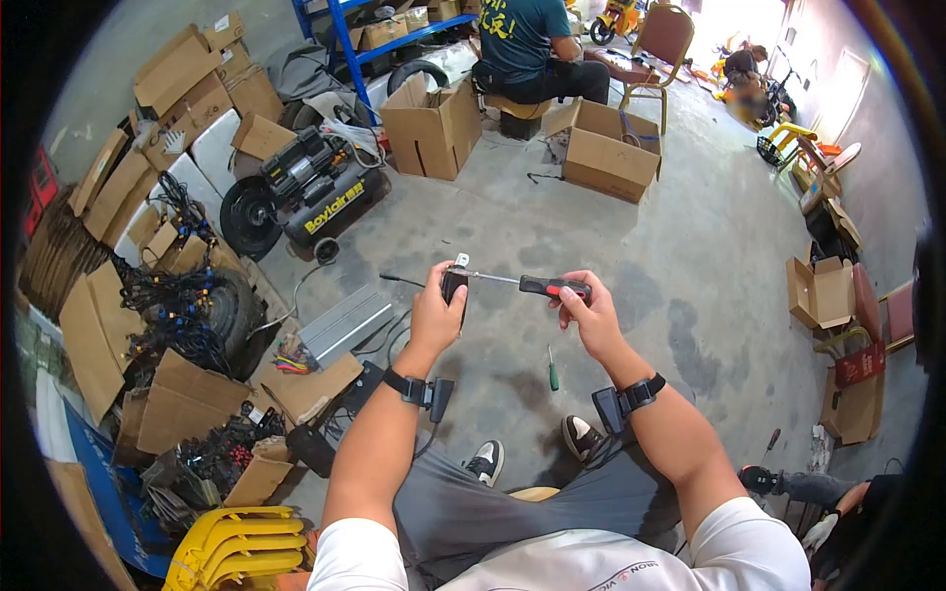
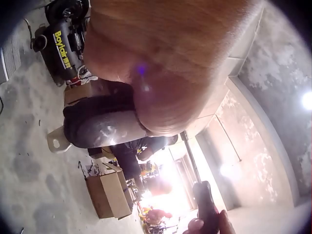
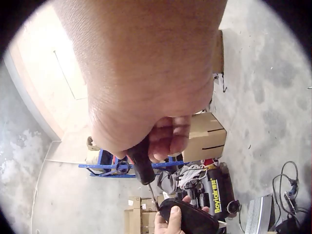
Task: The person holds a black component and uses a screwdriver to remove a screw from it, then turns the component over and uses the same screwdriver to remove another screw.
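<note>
A grey concrete floor [image 1: 493,227] spreads across the workshop. Toward the left stands a black air compressor [image 1: 330,202] with yellow lettering, with an open brown cardboard box [image 1: 434,133] beyond it. Nearer, beside a heap of cables and cartons, lies a silver, finned metal case [image 1: 345,325].

In the middle, a seated person holds both forearms out over the floor. The right hand [image 1: 591,320] grips a black-and-red-handled screwdriver [image 1: 537,286], its steel shaft pointing left. The left hand [image 1: 434,315] grips a smooth, black, rounded part [image 3: 195,219], fingers and thumb curled about it. The shaft reaches the part's edge, close to the left fingertips (whether the tip sits in a screw is too small to tell).

Smaller still, a green-handled screwdriver [image 1: 554,377] lies on the floor below the hands, and a pale tab [image 1: 462,260] with a hole sticks out from the part.

For good control, the left grip should be firm, with fingertips clear of the tip's path in case it slips; the shaft is best lined up squarely with its contact point, with steady, light pressure.
</note>
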`<state>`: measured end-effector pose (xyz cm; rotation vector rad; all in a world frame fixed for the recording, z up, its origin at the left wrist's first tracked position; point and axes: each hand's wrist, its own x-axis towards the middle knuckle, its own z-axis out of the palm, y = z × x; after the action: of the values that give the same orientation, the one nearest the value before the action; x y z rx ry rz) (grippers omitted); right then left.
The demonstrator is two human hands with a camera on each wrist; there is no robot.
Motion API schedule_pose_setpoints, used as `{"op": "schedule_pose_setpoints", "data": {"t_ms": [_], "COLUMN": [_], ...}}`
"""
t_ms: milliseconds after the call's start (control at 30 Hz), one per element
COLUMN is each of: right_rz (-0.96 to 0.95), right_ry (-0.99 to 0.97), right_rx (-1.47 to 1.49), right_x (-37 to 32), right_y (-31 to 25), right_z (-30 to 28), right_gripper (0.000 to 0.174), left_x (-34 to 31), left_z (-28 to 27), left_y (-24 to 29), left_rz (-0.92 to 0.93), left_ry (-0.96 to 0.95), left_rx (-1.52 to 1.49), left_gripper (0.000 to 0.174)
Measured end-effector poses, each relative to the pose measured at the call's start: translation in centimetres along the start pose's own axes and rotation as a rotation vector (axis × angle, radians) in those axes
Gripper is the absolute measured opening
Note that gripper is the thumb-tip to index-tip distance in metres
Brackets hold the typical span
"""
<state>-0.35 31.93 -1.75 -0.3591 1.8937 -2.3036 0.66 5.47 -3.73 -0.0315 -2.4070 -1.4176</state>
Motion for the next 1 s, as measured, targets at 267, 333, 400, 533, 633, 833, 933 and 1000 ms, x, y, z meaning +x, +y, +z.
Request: {"op": "schedule_pose_setpoints", "data": {"t_ms": [267, 333, 400, 533, 633, 833, 933, 1000], "right_rz": [-0.015, -0.009, -0.003, 0.006, 0.001, -0.010, 0.000, 0.017], "right_ry": [0.010, 0.013, 0.017, 0.017, 0.022, 0.018, 0.014, 0.013], "right_rx": [-0.036, -0.028, -0.022, -0.023, -0.032, -0.053, -0.170, -0.273], "right_x": [0.1, 0.0, 0.0, 0.0, 0.0, 0.0, -0.3, -0.7], "right_y": [0.0, 0.1, 0.1, 0.0, -0.1, 0.1, -0.1, 0.0], "right_z": [-0.2, -0.3, -0.3, -0.3, -0.2, -0.1, 0.3, 0.4], "right_gripper": [0.028, 0.029, 0.030, 0.031, 0.031, 0.031, 0.033, 0.035], "left_x": [0.1, 0.2, 0.2, 0.2, 0.2, 0.2, 0.1, 0.0], "left_z": [-0.1, 0.1, 0.3, 0.3, 0.2, 0.1, 0.3, 0.4], "left_y": [0.8, 0.4, 0.2, 0.0, 0.2, 0.2, -0.3, -0.5], "left_rz": [-0.038, -0.006, 0.026, 0.032, 0.016, -0.028, -0.054, -0.076], "left_ry": [0.012, 0.034, 0.057, 0.059, 0.051, 0.023, 0.021, 0.025], "left_rx": [0.091, 0.087, 0.081, 0.099, 0.111, 0.121, 0.154, 0.178], "left_gripper": [0.039, 0.039, 0.040, 0.041, 0.041, 0.042, 0.042, 0.042]}}
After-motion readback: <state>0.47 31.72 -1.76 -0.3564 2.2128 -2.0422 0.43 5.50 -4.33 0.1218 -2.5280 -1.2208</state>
